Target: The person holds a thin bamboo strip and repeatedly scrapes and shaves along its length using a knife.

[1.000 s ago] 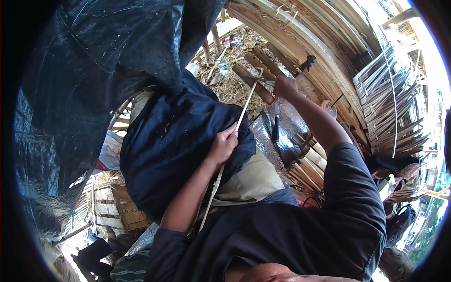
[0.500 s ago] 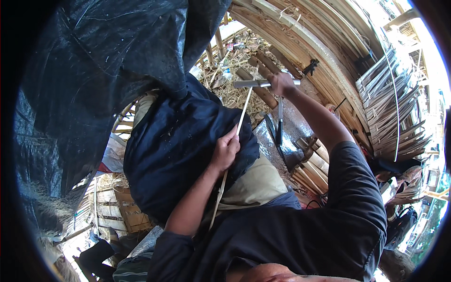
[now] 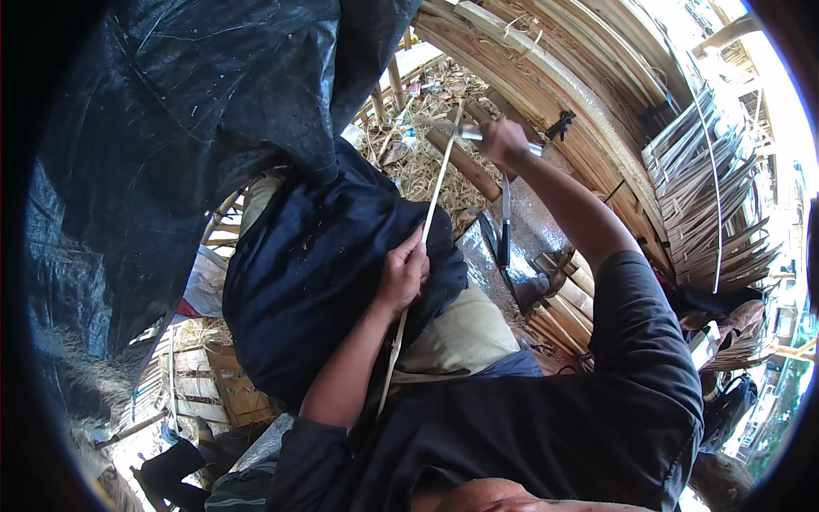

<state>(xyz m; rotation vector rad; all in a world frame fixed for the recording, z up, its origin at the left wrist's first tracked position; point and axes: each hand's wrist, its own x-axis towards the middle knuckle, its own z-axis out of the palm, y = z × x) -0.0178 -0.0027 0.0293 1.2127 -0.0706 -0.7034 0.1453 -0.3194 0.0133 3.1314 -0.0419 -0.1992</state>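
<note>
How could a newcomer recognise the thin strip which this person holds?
Find the dark cloth over the person's lap. On its right side, the left hand grips the pale strip, which slants up past the metal tool in the right hand. Unlike the long wooden pieces at upper right, it is hand-held.

Your left hand (image 3: pixel 403 271) was over the cloth (image 3: pixel 316 256) on your lap, around the strip (image 3: pixel 438 183) — which ran from your torso out past the cloth's right side. Ahead and to the right, your right hand (image 3: pixel 505 142) held the blade (image 3: pixel 470 132), crossing the strip near its far end. Straw (image 3: pixel 423 175) lay on the ground beyond the cloth. The knife (image 3: pixel 506 230) lay right of your lap, with cut bamboo (image 3: pixel 573 299) nearer you on its right. The tarp (image 3: pixel 205 111) spread left of the cloth; the thatch (image 3: pixel 701 192) stood beyond your right arm.
</note>
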